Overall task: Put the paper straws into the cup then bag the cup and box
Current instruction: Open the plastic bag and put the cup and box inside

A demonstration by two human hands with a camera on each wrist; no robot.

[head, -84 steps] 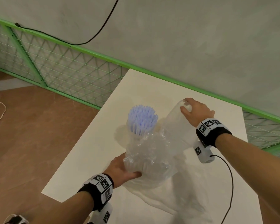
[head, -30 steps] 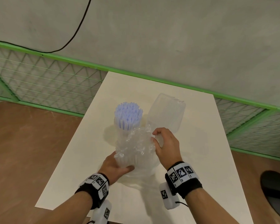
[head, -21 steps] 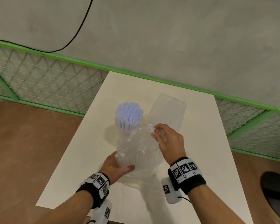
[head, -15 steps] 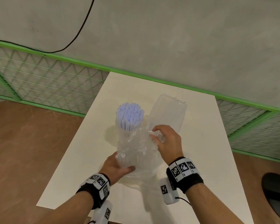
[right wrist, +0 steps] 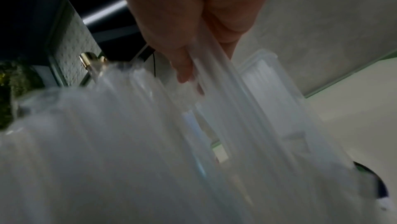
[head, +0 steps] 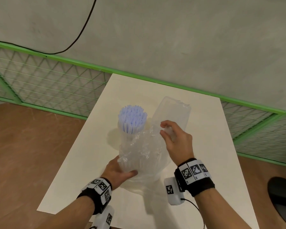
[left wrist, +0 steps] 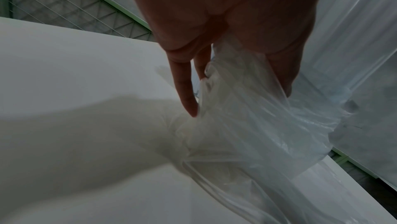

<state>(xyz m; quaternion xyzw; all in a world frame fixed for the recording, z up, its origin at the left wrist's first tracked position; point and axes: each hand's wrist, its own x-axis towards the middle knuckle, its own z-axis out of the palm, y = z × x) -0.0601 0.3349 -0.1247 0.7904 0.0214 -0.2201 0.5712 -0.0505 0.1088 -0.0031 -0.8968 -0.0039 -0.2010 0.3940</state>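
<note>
A bundle of pale blue paper straws [head: 132,119] stands upright in a clear cup [head: 128,144] on the white table [head: 89,154]. A crumpled clear plastic bag [head: 144,156] is gathered round the cup's lower part. My left hand [head: 119,171] grips the bag and cup near the base, thumb across the front; the bag [left wrist: 247,125] bunches under its fingers [left wrist: 187,92] in the left wrist view. A clear plastic box [head: 172,113] leans upright to the right of the straws. My right hand [head: 175,139] pinches the bag's edge in front of the box [right wrist: 270,88].
A green-framed wire fence [head: 40,83] runs behind and left of the table, against a grey wall. A black cable [head: 82,32] hangs on the wall. Brown floor lies to the left, and a dark round object [head: 282,195] sits on the floor at right.
The right hand left the box's top, came down to the bag's edge beside the cup and keeps regripping it there. The left hand stayed at the cup's base.
</note>
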